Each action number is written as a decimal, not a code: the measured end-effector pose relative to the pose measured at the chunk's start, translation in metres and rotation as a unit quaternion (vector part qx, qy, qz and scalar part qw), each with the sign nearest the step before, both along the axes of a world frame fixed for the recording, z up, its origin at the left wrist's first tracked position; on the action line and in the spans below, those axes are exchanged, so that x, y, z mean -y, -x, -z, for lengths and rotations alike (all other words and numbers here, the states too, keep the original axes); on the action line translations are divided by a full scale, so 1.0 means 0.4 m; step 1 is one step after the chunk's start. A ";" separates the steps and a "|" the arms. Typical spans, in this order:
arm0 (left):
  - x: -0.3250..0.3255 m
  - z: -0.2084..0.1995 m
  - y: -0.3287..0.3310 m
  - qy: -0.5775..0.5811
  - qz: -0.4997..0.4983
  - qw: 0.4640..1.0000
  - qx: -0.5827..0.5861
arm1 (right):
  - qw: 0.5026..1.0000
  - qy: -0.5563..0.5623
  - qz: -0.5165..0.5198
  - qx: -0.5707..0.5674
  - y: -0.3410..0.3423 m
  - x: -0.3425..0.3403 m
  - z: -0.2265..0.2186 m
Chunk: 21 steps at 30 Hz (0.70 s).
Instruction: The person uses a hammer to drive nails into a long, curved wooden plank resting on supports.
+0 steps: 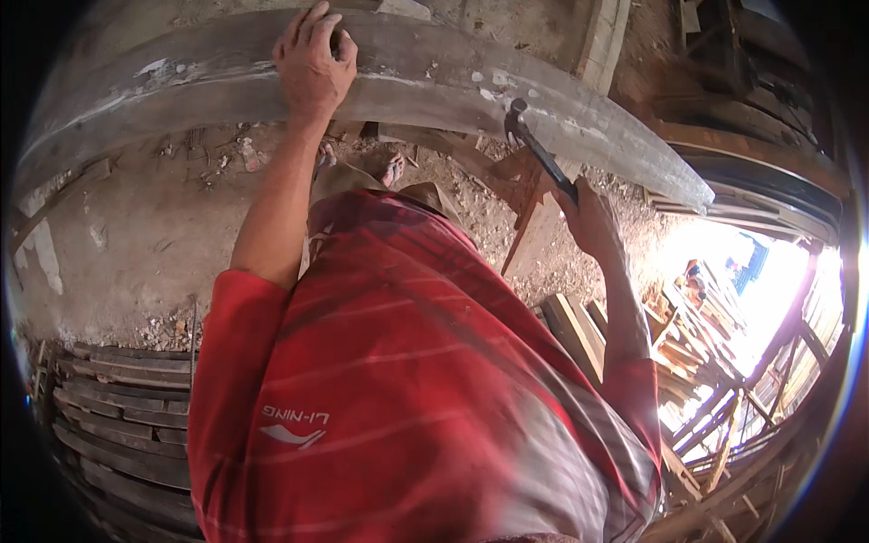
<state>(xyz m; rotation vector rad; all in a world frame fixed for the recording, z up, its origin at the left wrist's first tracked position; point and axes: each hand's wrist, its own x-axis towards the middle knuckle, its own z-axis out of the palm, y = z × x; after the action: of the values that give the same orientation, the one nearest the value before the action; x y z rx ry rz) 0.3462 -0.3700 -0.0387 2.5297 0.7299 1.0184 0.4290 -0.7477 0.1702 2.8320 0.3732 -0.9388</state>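
Note:
A long, curved, grey wooden piece, like a narrow boat hull, stretches across the far side and tapers to a point at the right. Whitish patches mark its surface. My left hand is over its middle, fingers curled together and thumb bent toward them; whatever they pinch, if anything, I cannot make out. To the right, my right hand is closed round the dark handle of a claw hammer. The hammer's head is over the near side of the wooden piece; whether it touches is unclear.
Stacked boards lie at the lower left. A pile of split wood is by the bright opening at right. Reddish-brown boards stand near my right hand. Wood chips cover the dirt floor; my feet are beside the wooden piece.

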 end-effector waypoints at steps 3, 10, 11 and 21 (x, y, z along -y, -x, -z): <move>0.008 -0.012 -0.011 0.007 0.005 1.000 0.015 | 0.995 -0.074 0.061 0.036 0.052 0.081 0.027; 0.107 -0.034 -0.051 0.004 0.144 0.989 0.041 | 0.842 -0.373 0.377 0.092 0.297 0.090 0.214; 0.161 -0.031 -0.081 0.039 0.215 0.975 0.041 | 0.825 -0.407 0.380 0.096 0.318 0.097 0.240; 0.469 0.006 -0.264 0.017 0.293 0.956 -0.026 | 0.838 -0.346 0.416 0.065 0.346 0.195 0.272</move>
<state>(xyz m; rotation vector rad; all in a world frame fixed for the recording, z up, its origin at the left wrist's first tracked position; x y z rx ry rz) 0.4517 -0.5576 -0.0411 2.5050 -0.0141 0.7196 0.2906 -0.8258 0.0615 3.7828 -0.7876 -0.7927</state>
